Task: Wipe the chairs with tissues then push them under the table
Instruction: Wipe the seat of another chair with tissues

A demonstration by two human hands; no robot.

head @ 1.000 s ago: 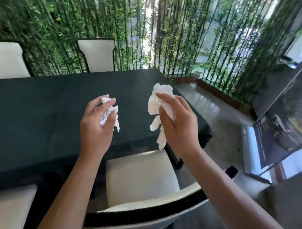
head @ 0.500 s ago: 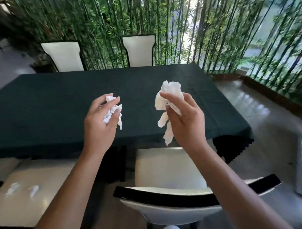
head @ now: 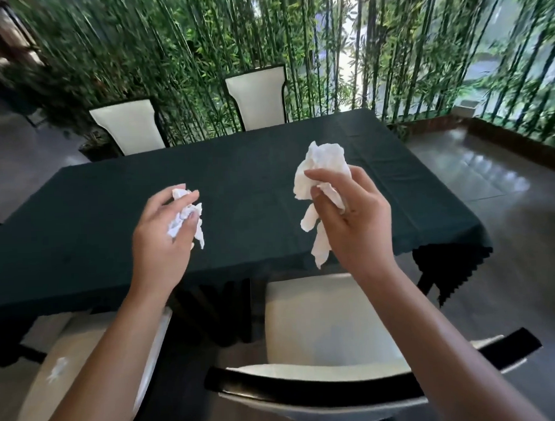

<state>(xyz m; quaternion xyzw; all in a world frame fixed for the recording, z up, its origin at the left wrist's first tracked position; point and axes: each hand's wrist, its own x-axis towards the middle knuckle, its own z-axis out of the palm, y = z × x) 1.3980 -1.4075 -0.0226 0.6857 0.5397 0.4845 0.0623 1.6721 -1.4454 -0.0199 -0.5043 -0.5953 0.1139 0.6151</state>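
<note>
My left hand (head: 164, 242) holds a small crumpled tissue (head: 188, 218) above the dark green table (head: 81, 223). My right hand (head: 352, 223) grips a larger crumpled tissue (head: 322, 177), with a strip of it hanging below the fingers. Directly below my hands stands a white chair with a black-edged back (head: 330, 328), its seat partly under the table edge. A second white chair (head: 42, 373) sits to the left, with bits of tissue (head: 57, 369) lying on its seat.
Two more white chairs (head: 131, 127) (head: 259, 97) stand at the table's far side, against a bamboo screen (head: 295, 46). Glossy grey floor (head: 489, 184) stretches to the right, bordered by a low brown ledge (head: 519, 139).
The view has swung left and pulled back, bringing the left chair and more of the table into sight. Both hands still hold their tissues in much the same pose.
</note>
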